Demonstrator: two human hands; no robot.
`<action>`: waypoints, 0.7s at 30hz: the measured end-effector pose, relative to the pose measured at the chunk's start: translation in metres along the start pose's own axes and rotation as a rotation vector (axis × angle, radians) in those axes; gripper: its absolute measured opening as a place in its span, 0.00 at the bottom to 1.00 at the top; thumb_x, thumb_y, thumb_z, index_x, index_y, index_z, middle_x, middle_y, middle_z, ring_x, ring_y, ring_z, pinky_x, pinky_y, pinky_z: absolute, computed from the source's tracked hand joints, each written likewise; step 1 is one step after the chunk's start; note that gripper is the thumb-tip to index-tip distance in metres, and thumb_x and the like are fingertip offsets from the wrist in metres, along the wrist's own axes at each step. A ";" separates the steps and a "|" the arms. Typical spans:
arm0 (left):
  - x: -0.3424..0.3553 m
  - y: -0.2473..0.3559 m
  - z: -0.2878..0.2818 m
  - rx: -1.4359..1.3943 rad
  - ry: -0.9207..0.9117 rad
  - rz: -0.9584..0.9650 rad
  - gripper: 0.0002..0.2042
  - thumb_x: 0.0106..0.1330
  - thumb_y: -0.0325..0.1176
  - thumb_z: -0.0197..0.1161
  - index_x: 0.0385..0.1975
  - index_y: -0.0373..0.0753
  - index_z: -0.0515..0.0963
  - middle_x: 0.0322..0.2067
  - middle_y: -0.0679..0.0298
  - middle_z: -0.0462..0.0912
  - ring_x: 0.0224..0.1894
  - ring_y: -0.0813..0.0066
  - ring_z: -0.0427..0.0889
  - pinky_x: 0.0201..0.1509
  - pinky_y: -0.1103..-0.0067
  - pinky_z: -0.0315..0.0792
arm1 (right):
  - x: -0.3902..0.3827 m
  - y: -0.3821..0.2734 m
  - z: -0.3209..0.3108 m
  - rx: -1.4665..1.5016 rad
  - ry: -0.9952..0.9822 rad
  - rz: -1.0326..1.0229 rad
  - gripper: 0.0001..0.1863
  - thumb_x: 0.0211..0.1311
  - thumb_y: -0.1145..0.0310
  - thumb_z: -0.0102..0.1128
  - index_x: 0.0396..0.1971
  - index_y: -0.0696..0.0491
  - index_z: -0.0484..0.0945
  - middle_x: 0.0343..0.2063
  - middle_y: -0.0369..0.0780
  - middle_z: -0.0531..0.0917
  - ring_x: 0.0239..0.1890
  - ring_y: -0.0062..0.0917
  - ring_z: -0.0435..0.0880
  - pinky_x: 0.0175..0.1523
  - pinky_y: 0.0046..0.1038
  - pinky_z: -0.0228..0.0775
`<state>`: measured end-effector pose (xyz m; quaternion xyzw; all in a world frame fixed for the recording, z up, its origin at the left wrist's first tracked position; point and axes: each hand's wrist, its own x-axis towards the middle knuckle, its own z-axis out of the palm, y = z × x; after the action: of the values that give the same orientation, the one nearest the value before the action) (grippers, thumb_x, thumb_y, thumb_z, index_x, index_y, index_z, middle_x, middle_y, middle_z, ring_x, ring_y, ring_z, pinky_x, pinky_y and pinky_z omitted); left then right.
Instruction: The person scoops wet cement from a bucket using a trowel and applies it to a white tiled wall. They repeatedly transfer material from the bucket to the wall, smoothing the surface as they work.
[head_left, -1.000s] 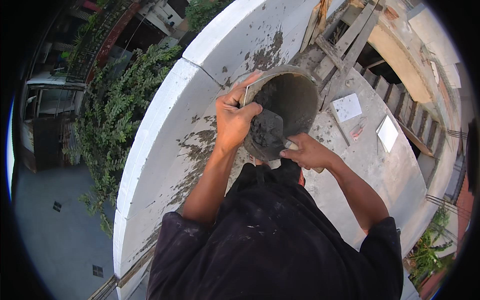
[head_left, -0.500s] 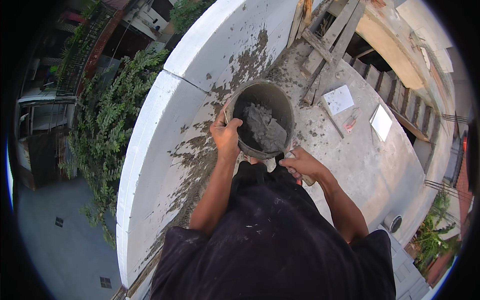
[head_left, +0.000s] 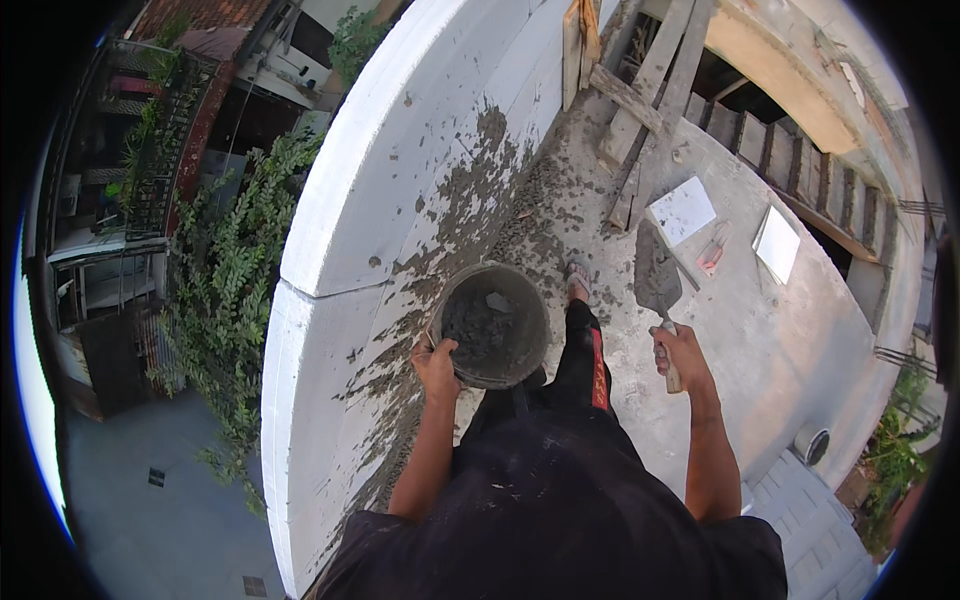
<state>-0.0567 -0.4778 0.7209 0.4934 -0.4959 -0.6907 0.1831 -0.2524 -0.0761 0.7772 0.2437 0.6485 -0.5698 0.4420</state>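
My left hand (head_left: 436, 368) grips the side of a dark round bucket (head_left: 537, 325) at its rim, by what looks like the thin handle. Grey wet mortar (head_left: 480, 312) lies inside the bucket. Out to the right, my right hand (head_left: 684, 358) is closed around the handle of a trowel (head_left: 656, 275). Its blade points away from me, apart from the bucket, and is coated with mortar. To the left of the bucket rises a low white wall (head_left: 400, 215), with mortar splashed over its inner face.
Beyond the trowel lie a white square tile (head_left: 682, 211) and a second white piece (head_left: 776, 244) on the concrete floor. Wooden planks (head_left: 650, 100) lean at the far end. A stairwell (head_left: 790, 165) opens at the far right. My foot (head_left: 578, 283) stands beside mortar crumbs.
The bucket has come nearer my body. My right hand has swung away from it to the right, bringing the mortar-coated trowel into view. My right leg has stepped forward.
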 end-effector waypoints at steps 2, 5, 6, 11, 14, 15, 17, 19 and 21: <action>0.007 -0.014 -0.012 0.048 0.022 -0.032 0.21 0.54 0.16 0.59 0.51 0.28 0.82 0.42 0.59 0.88 0.39 0.69 0.85 0.45 0.73 0.79 | 0.057 0.005 -0.049 0.019 0.177 -0.011 0.11 0.67 0.65 0.66 0.32 0.54 0.74 0.17 0.32 0.73 0.13 0.17 0.70 0.18 0.26 0.65; 0.001 -0.021 -0.019 0.030 0.200 -0.087 0.21 0.53 0.15 0.59 0.50 0.28 0.80 0.43 0.56 0.88 0.40 0.65 0.86 0.45 0.72 0.80 | 0.168 0.034 -0.093 -0.015 0.471 -0.113 0.09 0.63 0.67 0.62 0.28 0.53 0.73 0.16 0.34 0.73 0.13 0.21 0.72 0.18 0.29 0.67; -0.008 -0.020 -0.017 -0.029 0.245 -0.069 0.21 0.53 0.15 0.58 0.50 0.27 0.80 0.43 0.55 0.87 0.40 0.63 0.87 0.45 0.70 0.80 | 0.210 0.044 -0.090 0.014 0.559 -0.106 0.09 0.63 0.67 0.62 0.28 0.55 0.73 0.16 0.35 0.74 0.13 0.23 0.74 0.19 0.30 0.69; -0.037 -0.019 0.008 -0.126 0.613 -0.201 0.23 0.51 0.14 0.56 0.51 0.27 0.80 0.44 0.53 0.86 0.44 0.56 0.86 0.49 0.66 0.82 | 0.417 0.064 -0.029 -0.032 0.861 -0.041 0.19 0.60 0.61 0.64 0.30 0.68 0.80 0.27 0.53 0.87 0.24 0.41 0.88 0.32 0.42 0.81; -0.024 -0.027 0.015 -0.154 0.560 -0.205 0.22 0.51 0.15 0.57 0.50 0.27 0.78 0.44 0.53 0.85 0.43 0.54 0.86 0.48 0.63 0.83 | 0.479 -0.023 0.096 0.207 0.445 0.084 0.19 0.66 0.65 0.65 0.39 0.70 0.78 0.30 0.49 0.84 0.30 0.39 0.87 0.37 0.42 0.79; -0.028 -0.027 0.019 -0.135 0.586 -0.199 0.18 0.52 0.17 0.59 0.45 0.27 0.79 0.42 0.53 0.85 0.42 0.54 0.86 0.47 0.63 0.83 | 0.458 -0.065 0.141 0.064 0.241 -0.013 0.15 0.68 0.68 0.64 0.40 0.67 0.76 0.28 0.42 0.80 0.27 0.33 0.83 0.32 0.40 0.77; -0.040 -0.029 0.027 -0.127 0.660 -0.208 0.08 0.53 0.19 0.62 0.34 0.28 0.80 0.38 0.53 0.84 0.40 0.55 0.86 0.44 0.62 0.83 | 0.370 -0.138 0.199 0.211 0.033 -0.256 0.11 0.68 0.69 0.62 0.38 0.61 0.73 0.26 0.40 0.78 0.21 0.25 0.79 0.26 0.35 0.73; -0.043 -0.027 0.044 -0.167 0.671 -0.216 0.09 0.53 0.19 0.62 0.35 0.28 0.80 0.38 0.52 0.85 0.39 0.55 0.86 0.44 0.63 0.83 | 0.288 -0.214 0.190 0.331 -0.048 -0.334 0.10 0.68 0.69 0.62 0.36 0.58 0.72 0.24 0.38 0.77 0.18 0.22 0.77 0.24 0.33 0.72; -0.035 -0.022 0.061 -0.191 0.602 -0.233 0.09 0.53 0.18 0.62 0.35 0.28 0.80 0.38 0.52 0.85 0.38 0.55 0.86 0.43 0.63 0.82 | 0.235 -0.240 0.140 0.358 0.016 -0.421 0.09 0.68 0.69 0.62 0.35 0.57 0.72 0.23 0.37 0.76 0.17 0.21 0.77 0.23 0.31 0.71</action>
<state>-0.0884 -0.4116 0.7203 0.7093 -0.2928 -0.5736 0.2865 -0.5225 -0.3090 0.7086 0.1821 0.5773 -0.7527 0.2586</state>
